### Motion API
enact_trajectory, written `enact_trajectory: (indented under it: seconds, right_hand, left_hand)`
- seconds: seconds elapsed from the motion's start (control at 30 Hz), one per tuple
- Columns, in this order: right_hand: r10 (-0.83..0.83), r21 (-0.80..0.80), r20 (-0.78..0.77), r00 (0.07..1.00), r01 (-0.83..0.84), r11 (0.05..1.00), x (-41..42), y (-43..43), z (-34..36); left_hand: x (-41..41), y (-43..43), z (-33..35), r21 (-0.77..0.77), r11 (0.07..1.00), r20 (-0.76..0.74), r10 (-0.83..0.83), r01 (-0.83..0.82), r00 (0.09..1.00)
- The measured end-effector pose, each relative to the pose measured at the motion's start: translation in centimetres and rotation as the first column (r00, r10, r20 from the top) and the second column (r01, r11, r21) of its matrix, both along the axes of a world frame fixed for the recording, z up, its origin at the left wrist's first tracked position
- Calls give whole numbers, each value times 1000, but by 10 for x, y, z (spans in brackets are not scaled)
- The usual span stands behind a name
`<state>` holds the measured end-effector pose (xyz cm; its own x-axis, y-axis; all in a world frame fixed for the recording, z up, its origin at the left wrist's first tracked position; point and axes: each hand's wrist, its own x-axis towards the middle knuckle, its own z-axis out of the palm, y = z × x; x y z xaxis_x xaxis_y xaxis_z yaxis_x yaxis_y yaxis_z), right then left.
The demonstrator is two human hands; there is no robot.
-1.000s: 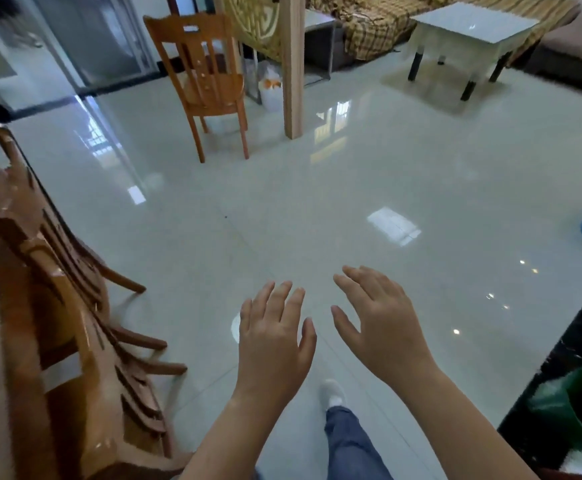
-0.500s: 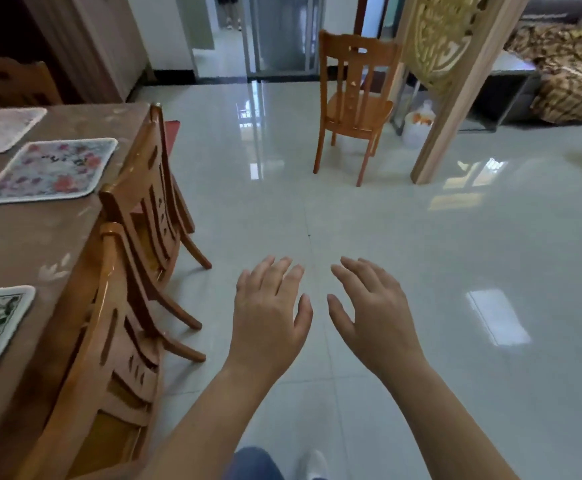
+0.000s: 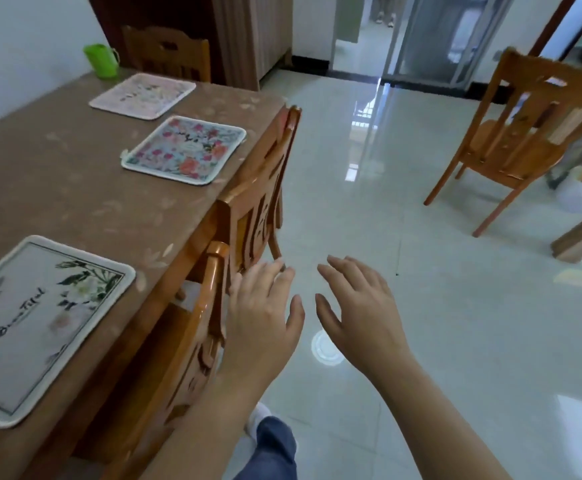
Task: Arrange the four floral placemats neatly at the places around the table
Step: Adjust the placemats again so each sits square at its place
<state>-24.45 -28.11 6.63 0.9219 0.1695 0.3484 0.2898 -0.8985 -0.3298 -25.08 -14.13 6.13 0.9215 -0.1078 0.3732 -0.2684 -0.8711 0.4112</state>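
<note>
Three floral placemats lie on the brown table (image 3: 57, 188). A white one with green leaves (image 3: 36, 323) is nearest, at the left edge of the view. A colourful pink-and-blue one (image 3: 185, 148) lies farther along, near the table's right edge. A pale pink one (image 3: 142, 95) is at the far end. My left hand (image 3: 263, 313) and my right hand (image 3: 358, 310) are both held out over the floor with fingers spread, holding nothing. The left hand hangs beside the chair backs.
Two wooden chairs (image 3: 248, 209) are pushed in along the table's right side, another (image 3: 168, 53) stands at the far end. A green cup (image 3: 100, 60) sits at the far table corner. A loose chair (image 3: 521, 140) stands on the tiled floor at right.
The view has swung left from the open floor to the table, bringing the placemats into sight. Both hands stay spread and empty, now close to the chair backs.
</note>
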Motion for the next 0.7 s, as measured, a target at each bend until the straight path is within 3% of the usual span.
enact_trajectory:
  seconds: [0.27,0.4,0.7]
  right_hand:
    - [241,-31,39,970,-240,970,133,84,20]
    - [350,-41,26,936,-349,936,171,121,20]
    - [647,-57,-9,763,-646,761,243,181,12]
  left_hand:
    - [102,79,14,-67,968,18,242,-240,970]
    - [127,109,11,-81,921,-44,378,-380,925]
    - [152,142,-7,-28,777,-104,624,-629,774]
